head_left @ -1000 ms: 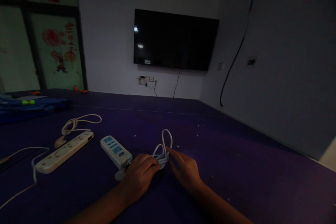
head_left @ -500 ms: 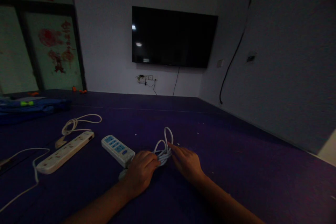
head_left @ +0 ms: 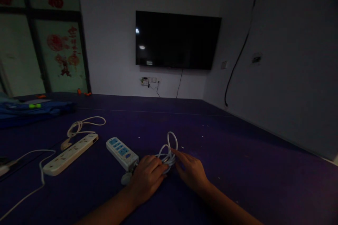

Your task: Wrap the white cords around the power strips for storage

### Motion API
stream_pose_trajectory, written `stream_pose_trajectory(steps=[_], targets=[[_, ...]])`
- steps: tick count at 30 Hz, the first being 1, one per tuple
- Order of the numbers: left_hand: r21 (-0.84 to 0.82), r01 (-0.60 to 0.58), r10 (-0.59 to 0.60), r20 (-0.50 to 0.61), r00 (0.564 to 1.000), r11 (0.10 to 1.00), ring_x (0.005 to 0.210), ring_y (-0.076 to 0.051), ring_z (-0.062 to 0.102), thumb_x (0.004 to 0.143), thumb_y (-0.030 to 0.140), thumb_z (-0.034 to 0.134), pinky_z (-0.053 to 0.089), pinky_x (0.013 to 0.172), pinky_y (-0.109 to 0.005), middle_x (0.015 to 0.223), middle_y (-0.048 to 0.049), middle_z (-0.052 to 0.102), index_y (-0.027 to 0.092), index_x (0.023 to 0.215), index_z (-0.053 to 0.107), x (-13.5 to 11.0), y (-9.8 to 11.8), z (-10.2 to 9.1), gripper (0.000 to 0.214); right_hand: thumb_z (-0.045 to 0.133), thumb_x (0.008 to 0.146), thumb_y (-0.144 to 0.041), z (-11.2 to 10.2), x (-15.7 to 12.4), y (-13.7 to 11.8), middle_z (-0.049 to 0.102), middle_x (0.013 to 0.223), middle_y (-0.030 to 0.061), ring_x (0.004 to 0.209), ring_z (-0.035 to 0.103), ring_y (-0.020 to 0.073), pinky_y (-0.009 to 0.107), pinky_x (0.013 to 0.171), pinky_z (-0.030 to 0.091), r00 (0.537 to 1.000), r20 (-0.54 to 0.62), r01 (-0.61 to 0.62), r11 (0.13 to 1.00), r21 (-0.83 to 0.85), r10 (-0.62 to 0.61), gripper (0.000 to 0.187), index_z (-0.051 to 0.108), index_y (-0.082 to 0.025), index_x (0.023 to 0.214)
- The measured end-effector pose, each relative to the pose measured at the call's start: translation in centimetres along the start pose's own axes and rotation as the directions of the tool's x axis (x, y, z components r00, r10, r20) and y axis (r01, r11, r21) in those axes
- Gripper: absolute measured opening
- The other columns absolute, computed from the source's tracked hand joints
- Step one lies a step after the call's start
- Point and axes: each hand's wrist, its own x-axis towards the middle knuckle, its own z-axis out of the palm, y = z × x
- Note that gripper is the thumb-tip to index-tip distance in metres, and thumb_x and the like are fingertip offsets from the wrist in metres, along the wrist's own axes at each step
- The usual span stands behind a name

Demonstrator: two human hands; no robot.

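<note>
My left hand [head_left: 150, 174] is closed on a bundled white power cord [head_left: 169, 158] that lies coiled on the purple surface. Two loops of the cord stand up above the bundle. At the bundle's right side is my right hand [head_left: 192, 169], fingers stretched out and the tips at the cord's edge. A power strip [head_left: 123, 153] with blue sockets lies just left of my left hand. Partly behind that hand, a grey-white plug [head_left: 126, 178] shows beside the strip's near end.
Farther left lies a second white power strip [head_left: 71, 154] with its cord [head_left: 79, 126] loosely tied. Another white cable [head_left: 42, 172] runs along the left edge. Blue cloth [head_left: 50, 109] lies at the far left. A television [head_left: 176, 40] hangs on the wall, and small white scraps dot the surface.
The view has shifted slightly, so everything sits a little lower and farther right. Both hands stay at the coiled cord, with little visible movement.
</note>
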Motion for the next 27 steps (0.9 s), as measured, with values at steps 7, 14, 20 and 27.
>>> stream_pose_trajectory(steps=[7, 14, 20, 27], targets=[[0.068, -0.034, 0.036, -0.024, 0.999, 0.997, 0.069, -0.015, 0.049, 0.088, 0.013, 0.046, 0.040, 0.060, -0.029, 0.077, -0.0030, 0.056, 0.018, 0.093, 0.062, 0.35, 0.34, -0.56, 0.018, 0.052, 0.079, -0.014, -0.31, 0.05, -0.37, 0.070, 0.096, 0.0049, 0.080, 0.067, 0.0148, 0.024, 0.071, 0.053, 1.000, -0.008, -0.005, 1.000, -0.026, 0.005, 0.042, 0.056, -0.023, 0.120], [0.051, -0.055, 0.057, -0.040, 0.998, 0.997, 0.072, -0.015, 0.050, 0.087, 0.011, 0.047, 0.040, 0.064, -0.029, 0.078, -0.0020, 0.058, 0.016, 0.089, 0.061, 0.29, 0.22, -0.29, 0.015, 0.052, 0.078, -0.010, -0.19, 0.03, -0.36, 0.071, 0.097, 0.0045, 0.075, 0.067, 0.0142, 0.023, 0.067, 0.053, 1.000, 0.017, -0.009, 0.999, -0.041, 0.010, 0.048, 0.053, -0.024, 0.124], [0.072, -0.079, 0.084, -0.056, 0.995, 0.994, 0.070, -0.013, 0.051, 0.088, 0.011, 0.046, 0.040, 0.065, -0.029, 0.075, -0.0011, 0.058, 0.016, 0.084, 0.061, 0.43, 0.14, -0.23, 0.016, 0.050, 0.081, -0.011, -0.12, -0.10, -0.24, 0.071, 0.098, 0.0042, 0.074, 0.068, 0.0139, 0.024, 0.067, 0.053, 0.999, 0.033, -0.009, 0.997, -0.070, 0.011, 0.045, 0.053, -0.025, 0.124], [0.056, -0.156, 0.158, -0.027, 0.987, 0.986, 0.071, -0.014, 0.052, 0.090, 0.012, 0.043, 0.042, 0.067, -0.029, 0.075, -0.0021, 0.060, 0.015, 0.082, 0.061, 0.49, -0.24, -0.78, 0.020, 0.049, 0.082, -0.013, -0.25, -0.09, -0.35, 0.072, 0.085, 0.0029, 0.065, 0.066, 0.0129, 0.021, 0.060, 0.051, 0.999, 0.027, -0.012, 0.987, -0.162, 0.017, 0.050, 0.046, -0.025, 0.131]])
